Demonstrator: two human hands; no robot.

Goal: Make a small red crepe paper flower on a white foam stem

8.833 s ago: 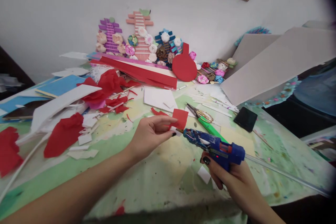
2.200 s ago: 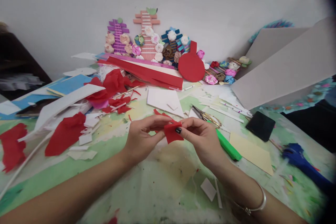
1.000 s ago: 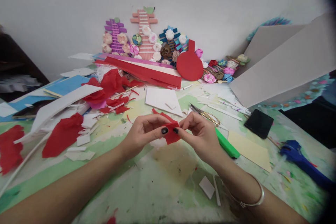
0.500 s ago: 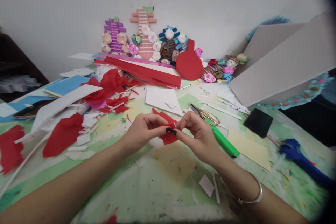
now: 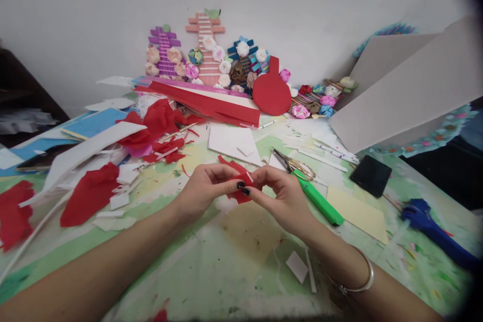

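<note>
Above the middle of the table, my left hand [image 5: 202, 188] pinches a small piece of red crepe paper [image 5: 241, 196] between thumb and fingers. My right hand [image 5: 285, 196] grips the same paper from the other side, the two thumbs nearly touching. A tiny white piece [image 5: 249, 176] shows at the paper's upper edge between the hands; I cannot tell exactly what it is. Just beyond the hands lies a white board [image 5: 234, 143]. Gold-handled scissors [image 5: 296, 163] and a green box cutter [image 5: 319, 198] lie to the right of my right hand.
A blue glue gun [image 5: 433, 226], a black flat pad [image 5: 372, 176] and a pale yellow card [image 5: 356, 214] lie on the right. Red crepe scraps [image 5: 90, 193] and white offcuts cover the left. Behind stand a red round cutout [image 5: 272, 93] and flowered stick crafts [image 5: 206, 50].
Both hands stay close together on the red paper. The paper has shifted and folded between the fingers, its lower part now higher, and the white piece shows more clearly.
</note>
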